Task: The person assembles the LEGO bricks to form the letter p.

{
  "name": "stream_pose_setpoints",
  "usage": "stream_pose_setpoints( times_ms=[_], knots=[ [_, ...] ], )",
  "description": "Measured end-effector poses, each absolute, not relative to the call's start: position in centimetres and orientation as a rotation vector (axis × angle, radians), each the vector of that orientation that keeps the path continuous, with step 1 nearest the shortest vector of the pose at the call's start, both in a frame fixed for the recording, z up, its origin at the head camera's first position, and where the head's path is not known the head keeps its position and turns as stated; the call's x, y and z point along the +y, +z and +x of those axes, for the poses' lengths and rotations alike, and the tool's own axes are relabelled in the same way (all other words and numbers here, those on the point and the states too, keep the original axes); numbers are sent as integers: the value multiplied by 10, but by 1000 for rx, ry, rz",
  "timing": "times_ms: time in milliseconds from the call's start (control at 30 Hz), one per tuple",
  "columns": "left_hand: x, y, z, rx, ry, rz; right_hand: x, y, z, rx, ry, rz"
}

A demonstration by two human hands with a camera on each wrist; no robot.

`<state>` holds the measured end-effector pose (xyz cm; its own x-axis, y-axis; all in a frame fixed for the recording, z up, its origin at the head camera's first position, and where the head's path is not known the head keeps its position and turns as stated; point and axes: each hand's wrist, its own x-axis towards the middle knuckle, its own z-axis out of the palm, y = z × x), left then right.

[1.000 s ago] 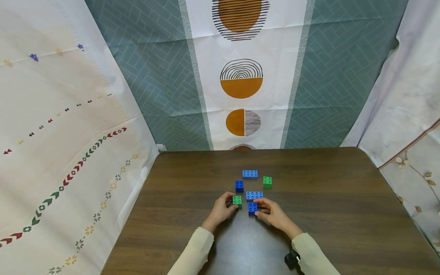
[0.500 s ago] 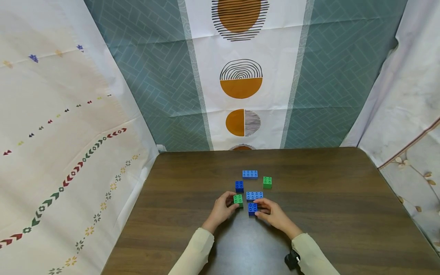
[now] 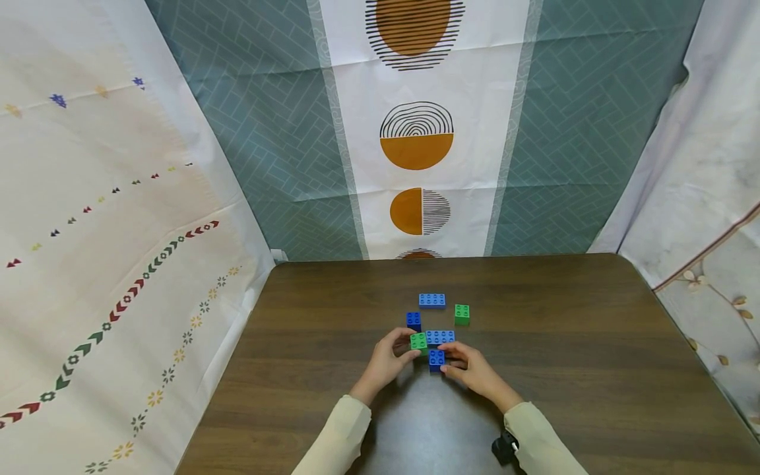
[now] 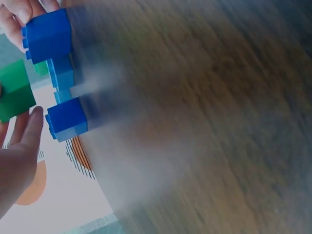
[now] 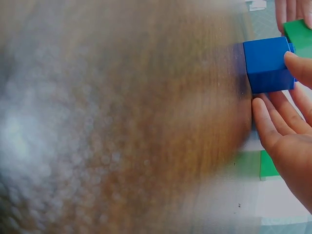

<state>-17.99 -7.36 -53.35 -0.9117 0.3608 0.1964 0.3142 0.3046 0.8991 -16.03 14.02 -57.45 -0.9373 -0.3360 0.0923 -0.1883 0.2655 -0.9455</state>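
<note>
The green block, just below the middle of the head frame, is pinched between the thumb and fingers of the left hand. To its lower right, the right hand grips the small dark blue block between thumb and fingers. Both hold by the sides, which probably leaves the studs on top free; the right-hand grip likely steadies its block. Higher in that frame, studs up, stand a near light blue block, a far light blue block, a second dark blue block and a second green block. The head view leaves the held green block's height unclear; the left wrist view shows it raised off the surface. The right wrist view shows the gripped dark blue block's front and its base at the surface. Whether the green block touches the near light blue one, I cannot tell.
</note>
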Motion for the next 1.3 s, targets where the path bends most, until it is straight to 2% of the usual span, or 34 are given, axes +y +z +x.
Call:
stream_pose_setpoints(
  times_ms=[233, 667, 1300],
  knots=[
    [-68, -509, -167, 2373, 1735, 742, 142, -577, -161, 2375, -1772, -504],
    [-60, -523, -167, 2320, 1785, 803, 143, -583, -163, 2363, -1788, -481],
    [-55, -523, -168, 2403, 1667, 820, 144, -581, -163, 2326, -1820, -436]
  ],
)
